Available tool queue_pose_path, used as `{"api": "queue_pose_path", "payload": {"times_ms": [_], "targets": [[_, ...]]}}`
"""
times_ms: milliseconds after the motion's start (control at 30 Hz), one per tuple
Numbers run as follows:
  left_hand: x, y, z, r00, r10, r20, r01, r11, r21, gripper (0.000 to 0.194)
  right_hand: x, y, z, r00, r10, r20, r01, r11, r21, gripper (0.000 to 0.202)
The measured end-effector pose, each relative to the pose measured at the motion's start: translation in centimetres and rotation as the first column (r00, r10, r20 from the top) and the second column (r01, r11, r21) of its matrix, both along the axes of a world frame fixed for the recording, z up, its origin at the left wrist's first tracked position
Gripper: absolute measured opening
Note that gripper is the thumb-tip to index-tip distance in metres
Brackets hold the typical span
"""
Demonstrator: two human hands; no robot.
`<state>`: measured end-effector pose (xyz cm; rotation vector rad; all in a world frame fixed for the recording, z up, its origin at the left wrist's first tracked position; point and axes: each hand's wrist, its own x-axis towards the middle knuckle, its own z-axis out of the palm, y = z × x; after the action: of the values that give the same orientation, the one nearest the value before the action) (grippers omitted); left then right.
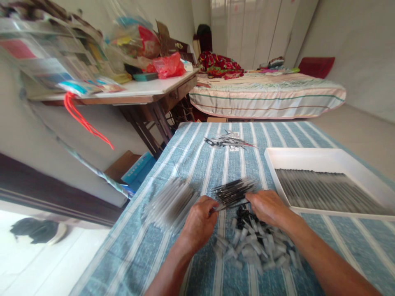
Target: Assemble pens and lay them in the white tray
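Observation:
My left hand [200, 220] is closed, with a short pale end of what looks like a translucent pen barrel poking out from its fingertips to the right. Beside it lies a row of translucent pen barrels [173, 203]. My right hand [267, 207] has its fingertips pinched at the near right end of a bundle of dark pen refills [233, 192]; blur hides what is between them. Just below it are small black pieces [243, 216] and a loose heap of translucent pen caps [257, 246].
On the right of the striped tablecloth [197, 144] stands a white tray [308, 156] holding a row of dark-filled pens [327, 191]. Thin dark scraps [226, 142] lie at the far end. A cluttered side table [148, 88] is at left, a bed [265, 94] beyond.

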<state>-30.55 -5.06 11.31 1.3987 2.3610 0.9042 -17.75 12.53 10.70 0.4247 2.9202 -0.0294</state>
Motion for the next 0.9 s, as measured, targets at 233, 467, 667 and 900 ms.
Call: {"api": "queue_pose_path", "payload": {"times_ms": [233,467,667,900], "targets": [[0.0,0.0,0.1,1.000,0.006,0.004,-0.006,1.000,-0.026,0.013,0.7,0.9,-0.5,0.999,0.026,-0.036,-0.026,1.000,-0.004,0.017],[-0.1,-0.1,-0.1,1.000,-0.006,0.005,0.006,0.999,-0.034,0.012,1.3,1.7,-0.4,0.995,-0.006,-0.104,0.009,1.000,0.022,0.018],[-0.1,0.0,-0.2,0.999,-0.048,0.021,0.049,0.998,-0.039,0.014,1.1,1.4,-0.5,0.995,0.002,-0.099,0.003,0.999,0.048,0.017],[0.0,0.1,-0.1,0.996,-0.074,0.053,0.074,0.997,-0.011,0.013,1.1,0.8,-0.4,0.989,0.047,-0.142,-0.039,0.997,0.061,0.017]]}}
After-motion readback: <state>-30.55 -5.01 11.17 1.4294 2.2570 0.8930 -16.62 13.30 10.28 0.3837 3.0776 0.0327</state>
